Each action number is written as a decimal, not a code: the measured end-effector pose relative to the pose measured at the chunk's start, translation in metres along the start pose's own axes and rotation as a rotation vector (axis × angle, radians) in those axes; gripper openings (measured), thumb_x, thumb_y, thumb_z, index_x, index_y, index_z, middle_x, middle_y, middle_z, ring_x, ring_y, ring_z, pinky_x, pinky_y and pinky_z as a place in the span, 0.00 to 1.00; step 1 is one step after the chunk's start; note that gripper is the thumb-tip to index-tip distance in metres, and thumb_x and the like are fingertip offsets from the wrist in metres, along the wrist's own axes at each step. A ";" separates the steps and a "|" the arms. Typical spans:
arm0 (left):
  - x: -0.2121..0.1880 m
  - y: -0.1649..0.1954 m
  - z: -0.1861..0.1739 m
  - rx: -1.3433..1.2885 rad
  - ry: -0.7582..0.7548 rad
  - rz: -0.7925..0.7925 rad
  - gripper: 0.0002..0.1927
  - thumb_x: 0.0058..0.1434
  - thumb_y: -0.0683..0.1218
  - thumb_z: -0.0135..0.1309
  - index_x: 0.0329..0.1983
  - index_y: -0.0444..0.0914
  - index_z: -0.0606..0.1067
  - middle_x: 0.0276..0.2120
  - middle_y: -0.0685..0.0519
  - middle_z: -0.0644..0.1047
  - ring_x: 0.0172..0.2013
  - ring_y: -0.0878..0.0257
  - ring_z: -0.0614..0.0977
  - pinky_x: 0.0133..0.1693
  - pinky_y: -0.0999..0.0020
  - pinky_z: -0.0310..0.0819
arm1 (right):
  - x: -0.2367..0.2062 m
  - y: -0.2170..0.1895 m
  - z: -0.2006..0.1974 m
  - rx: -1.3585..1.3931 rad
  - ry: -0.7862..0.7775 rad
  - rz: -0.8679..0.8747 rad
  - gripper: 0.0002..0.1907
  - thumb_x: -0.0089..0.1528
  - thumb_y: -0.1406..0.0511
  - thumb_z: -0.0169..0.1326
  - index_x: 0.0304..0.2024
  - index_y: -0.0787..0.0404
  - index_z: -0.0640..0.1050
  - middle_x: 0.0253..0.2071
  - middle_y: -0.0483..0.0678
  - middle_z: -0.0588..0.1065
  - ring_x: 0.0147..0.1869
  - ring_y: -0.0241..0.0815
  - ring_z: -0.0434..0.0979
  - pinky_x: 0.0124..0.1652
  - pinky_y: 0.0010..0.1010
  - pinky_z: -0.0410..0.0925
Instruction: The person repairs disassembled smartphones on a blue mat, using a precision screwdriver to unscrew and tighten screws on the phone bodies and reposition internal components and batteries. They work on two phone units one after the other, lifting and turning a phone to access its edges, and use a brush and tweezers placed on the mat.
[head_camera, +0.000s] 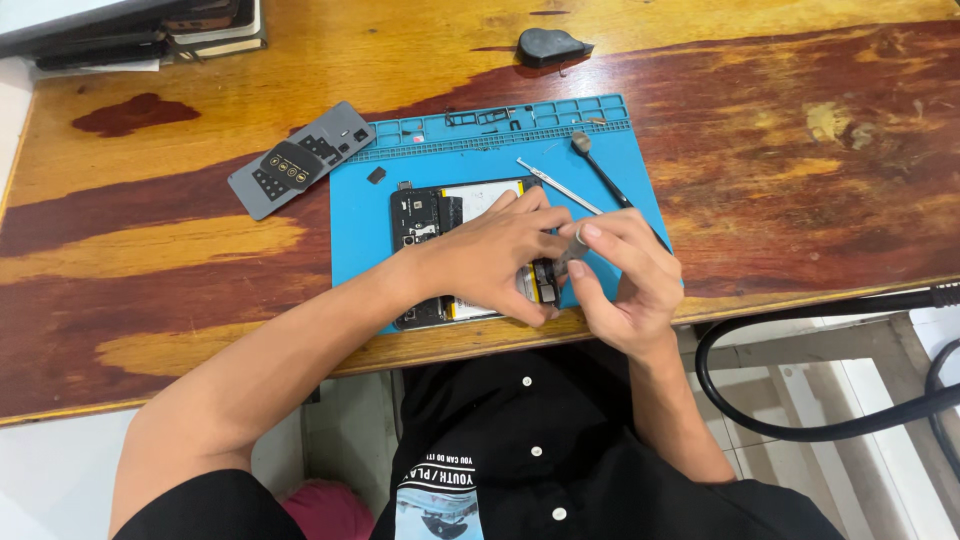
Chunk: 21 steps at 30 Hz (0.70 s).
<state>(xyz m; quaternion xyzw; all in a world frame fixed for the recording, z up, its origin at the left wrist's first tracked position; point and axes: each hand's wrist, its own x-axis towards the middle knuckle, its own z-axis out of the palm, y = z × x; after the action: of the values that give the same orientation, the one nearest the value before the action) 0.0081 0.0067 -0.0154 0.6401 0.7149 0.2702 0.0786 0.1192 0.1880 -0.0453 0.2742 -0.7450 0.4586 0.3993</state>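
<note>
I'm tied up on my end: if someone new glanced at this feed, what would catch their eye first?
Probably the bright blue work mat at the near edge of the wooden table, with an opened phone lying on it. The left hand presses the phone down while the right hand holds a small silver tool against its lower end. A grey cover panel lies left of the mat.

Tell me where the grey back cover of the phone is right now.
In the head view the grey back cover lies on the bare wooden table, just off the upper left corner of the blue work mat, apart from both hands.
</note>
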 end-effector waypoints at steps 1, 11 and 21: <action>0.000 0.000 0.000 -0.009 0.017 0.013 0.24 0.46 0.57 0.67 0.41 0.39 0.80 0.49 0.53 0.72 0.49 0.55 0.68 0.48 0.58 0.62 | 0.001 0.000 0.001 -0.023 0.015 0.017 0.27 0.60 0.79 0.61 0.61 0.60 0.73 0.46 0.55 0.76 0.45 0.46 0.76 0.43 0.30 0.71; 0.000 0.001 -0.001 -0.058 0.027 0.013 0.27 0.46 0.57 0.67 0.46 0.39 0.80 0.49 0.55 0.72 0.48 0.55 0.68 0.48 0.58 0.62 | 0.003 0.000 0.003 -0.083 0.046 0.062 0.30 0.56 0.78 0.68 0.58 0.62 0.74 0.38 0.50 0.75 0.41 0.42 0.75 0.38 0.28 0.69; 0.000 0.002 -0.001 -0.062 0.065 0.028 0.28 0.47 0.58 0.67 0.48 0.38 0.80 0.48 0.53 0.72 0.49 0.55 0.69 0.49 0.59 0.63 | 0.003 -0.001 0.002 -0.109 0.020 -0.011 0.31 0.55 0.77 0.67 0.59 0.60 0.73 0.41 0.55 0.75 0.42 0.45 0.76 0.40 0.28 0.69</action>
<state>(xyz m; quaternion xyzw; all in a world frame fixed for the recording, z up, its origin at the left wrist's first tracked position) 0.0090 0.0067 -0.0135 0.6382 0.6993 0.3139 0.0714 0.1176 0.1859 -0.0434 0.2516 -0.7634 0.4178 0.4235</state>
